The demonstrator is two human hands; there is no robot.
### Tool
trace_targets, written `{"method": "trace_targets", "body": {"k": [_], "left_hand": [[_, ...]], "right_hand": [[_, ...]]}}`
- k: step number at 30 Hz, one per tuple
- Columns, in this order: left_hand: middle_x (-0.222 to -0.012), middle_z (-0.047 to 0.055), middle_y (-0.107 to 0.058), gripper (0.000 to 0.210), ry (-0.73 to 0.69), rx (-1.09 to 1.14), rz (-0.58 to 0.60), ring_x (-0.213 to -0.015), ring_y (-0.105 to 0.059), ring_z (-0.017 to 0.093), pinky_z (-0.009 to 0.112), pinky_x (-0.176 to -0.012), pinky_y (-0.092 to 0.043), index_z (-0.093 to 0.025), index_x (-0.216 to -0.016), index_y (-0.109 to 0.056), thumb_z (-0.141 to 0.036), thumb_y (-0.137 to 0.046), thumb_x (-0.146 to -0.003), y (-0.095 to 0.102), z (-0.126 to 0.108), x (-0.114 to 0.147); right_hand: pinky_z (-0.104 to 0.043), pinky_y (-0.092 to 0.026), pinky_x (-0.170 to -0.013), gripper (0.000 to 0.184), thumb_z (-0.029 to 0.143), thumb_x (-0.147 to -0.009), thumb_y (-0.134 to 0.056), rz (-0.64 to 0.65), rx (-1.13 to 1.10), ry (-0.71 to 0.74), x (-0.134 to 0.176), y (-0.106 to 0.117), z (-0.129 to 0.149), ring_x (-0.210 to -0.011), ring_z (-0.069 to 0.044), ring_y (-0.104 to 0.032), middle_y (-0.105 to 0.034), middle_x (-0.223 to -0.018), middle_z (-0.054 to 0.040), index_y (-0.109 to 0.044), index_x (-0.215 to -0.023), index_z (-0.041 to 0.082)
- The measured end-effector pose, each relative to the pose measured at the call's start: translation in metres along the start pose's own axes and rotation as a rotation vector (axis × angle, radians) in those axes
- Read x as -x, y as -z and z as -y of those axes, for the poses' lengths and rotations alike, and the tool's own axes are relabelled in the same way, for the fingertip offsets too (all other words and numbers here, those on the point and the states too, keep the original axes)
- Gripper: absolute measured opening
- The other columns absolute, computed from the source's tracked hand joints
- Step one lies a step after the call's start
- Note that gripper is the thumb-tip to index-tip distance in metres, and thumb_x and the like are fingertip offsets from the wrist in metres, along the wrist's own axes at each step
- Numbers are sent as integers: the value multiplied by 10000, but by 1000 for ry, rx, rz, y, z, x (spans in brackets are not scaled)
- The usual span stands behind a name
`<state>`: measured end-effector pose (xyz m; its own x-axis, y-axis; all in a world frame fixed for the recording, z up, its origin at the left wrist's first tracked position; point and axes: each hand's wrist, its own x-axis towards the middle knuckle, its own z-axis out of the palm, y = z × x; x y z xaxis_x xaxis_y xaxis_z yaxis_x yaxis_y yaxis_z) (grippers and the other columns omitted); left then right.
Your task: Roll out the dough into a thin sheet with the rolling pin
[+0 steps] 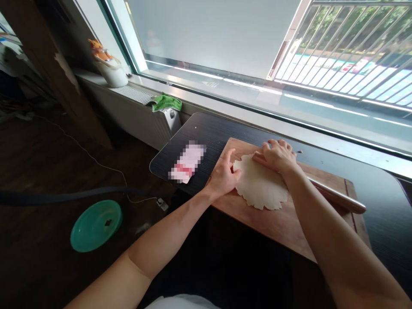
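Note:
A thin, pale sheet of dough (261, 184) with a ragged edge lies flat on a wooden board (277, 227). At its left edge is my left hand (223, 171), thumb and index finger spread apart and touching or nearly touching the dough. My right hand (280, 155) is over the far side of the dough, palm down on a rolling pin (337, 196), fingers bent over it. The pin slants toward the lower right; my right forearm hides part of its length.
The board rests on a dark table (174, 150) by a window. Left of the board lies a blurred pink-and-white item (188, 163). A green cloth (166, 103) and a white pot (112, 73) sit on the radiator. On the floor are a teal basin (96, 225) and a cable plug (162, 204).

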<state>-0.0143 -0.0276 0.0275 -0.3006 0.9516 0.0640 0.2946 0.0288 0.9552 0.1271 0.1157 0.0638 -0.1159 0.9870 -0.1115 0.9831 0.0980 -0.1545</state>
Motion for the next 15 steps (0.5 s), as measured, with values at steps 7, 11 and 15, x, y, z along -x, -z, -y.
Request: {"method": "trace_targets", "body": {"k": [7,11,15], "left_hand": [[-593,-114,-512,722,2,-5,-1,-538,-493,93,222,-611,-411,-125,-1481,-415,-55,-609,-790,-2,1,-2],[-574,-121,-500,732,13,5,1,-524,-479,94,227,-624,-424,-121,-1493,-401,-61,-604,-792,1,0,0],[-613,-104,-532,726,-7,17,-6,-557,-501,100,228,-631,-428,-138,-1492,-402,-66,-598,-796,0,3,1]], "right_hand": [[-576,-282,-1178,568,463,-1018,-261,-119,34,159,41,-9,5,-1495,-335,-287,-406,-1594,-141,-571,-1424,214],[-604,-256,-1174,591,416,-989,-345,-100,-44,19,0,1,5,-1492,-373,-283,-363,-1602,-209,-499,-1479,123],[-591,-286,-1162,563,430,-1012,-307,-183,-36,157,29,-11,2,-1495,-358,-281,-411,-1584,-177,-521,-1460,165]]}}
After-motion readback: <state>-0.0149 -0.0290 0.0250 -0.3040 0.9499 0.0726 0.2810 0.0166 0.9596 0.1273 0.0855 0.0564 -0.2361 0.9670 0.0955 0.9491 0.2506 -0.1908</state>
